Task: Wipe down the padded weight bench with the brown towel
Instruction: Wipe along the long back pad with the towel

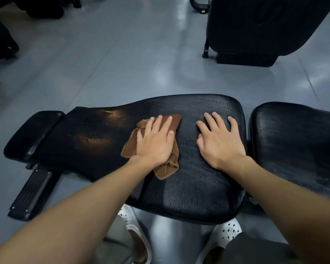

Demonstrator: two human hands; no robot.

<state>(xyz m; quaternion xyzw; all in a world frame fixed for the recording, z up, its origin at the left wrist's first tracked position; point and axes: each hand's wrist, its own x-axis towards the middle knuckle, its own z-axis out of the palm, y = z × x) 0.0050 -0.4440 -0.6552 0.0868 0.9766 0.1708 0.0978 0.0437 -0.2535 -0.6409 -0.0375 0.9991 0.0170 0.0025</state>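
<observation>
Left hand [156, 141] flat, fingers straight, pressing crumpled brown towel [129, 147] onto middle of black padded bench [194, 193]. Right hand [219, 138] spread wide, palm down on bare padding beside towel, holding nothing.

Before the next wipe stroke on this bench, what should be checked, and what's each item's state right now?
1. The brown towel lies under the left hand, on the padded bench: ok.
2. Left hand's fingers straight, pressing down: ok.
3. The right hand flat on the pad, apart from the towel: ok.
4. Path toward the worn patch free of objects: ok.
5. Towel spread evenly: not ok, bunched, a tail trailing beside the wrist.
6. Surface clean where the hands cover it: cannot tell.
</observation>
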